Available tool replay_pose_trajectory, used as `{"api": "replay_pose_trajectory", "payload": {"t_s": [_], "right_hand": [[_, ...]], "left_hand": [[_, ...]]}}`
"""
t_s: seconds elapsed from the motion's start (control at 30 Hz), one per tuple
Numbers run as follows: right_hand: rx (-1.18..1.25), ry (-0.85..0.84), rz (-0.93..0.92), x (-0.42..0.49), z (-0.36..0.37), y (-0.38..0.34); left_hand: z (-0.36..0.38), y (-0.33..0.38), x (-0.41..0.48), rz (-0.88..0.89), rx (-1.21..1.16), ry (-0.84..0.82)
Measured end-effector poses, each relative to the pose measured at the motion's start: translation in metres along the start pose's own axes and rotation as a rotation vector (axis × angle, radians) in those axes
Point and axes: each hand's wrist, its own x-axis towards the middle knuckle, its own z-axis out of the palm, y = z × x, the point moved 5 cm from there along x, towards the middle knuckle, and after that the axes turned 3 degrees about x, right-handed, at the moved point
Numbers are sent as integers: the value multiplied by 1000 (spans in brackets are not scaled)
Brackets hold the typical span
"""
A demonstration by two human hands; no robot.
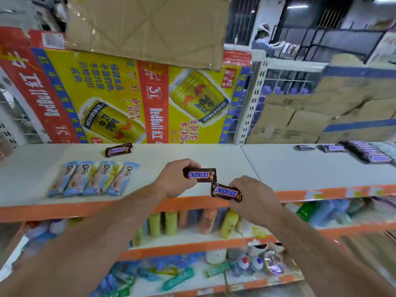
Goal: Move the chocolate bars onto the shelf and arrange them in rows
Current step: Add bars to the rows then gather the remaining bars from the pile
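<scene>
My left hand (pixel 174 179) grips a Snickers bar (pixel 199 174) by its left end, above the white top shelf (pixel 214 155). My right hand (pixel 252 195) grips a second Snickers bar (pixel 226 192) just below and to the right; the two bars' ends nearly touch. A third Snickers bar (pixel 118 150) lies alone near the back of the shelf. Several Dove bars (pixel 92 177) lie side by side in a row at the shelf's left front. More Snickers bars (pixel 370 154) are piled at the far right of the shelf.
A flattened Red Bull carton (pixel 120 99) and brown cardboard (pixel 147 26) stand behind the shelf. Stacked cardboard boxes (pixel 321 108) fill the right background. Lower shelves (pixel 192 247) hold bottles and packets. A person (pixel 264 39) stands far back.
</scene>
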Motion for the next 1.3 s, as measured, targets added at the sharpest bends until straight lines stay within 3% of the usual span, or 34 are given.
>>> {"api": "replay_pose_trajectory", "payload": {"t_s": [0.23, 0.5, 1.0, 1.3], "right_hand": [[-4, 8, 54, -72, -32, 76], [18, 28, 164, -92, -42, 171], [-87, 19, 338, -19, -60, 396], [-40, -7, 353, 19, -54, 485]], "left_hand": [[77, 77, -6, 84, 2, -16], [154, 122, 48, 115, -44, -94], [311, 178, 268, 178, -108, -212], [379, 195, 344, 154, -100, -228]]}}
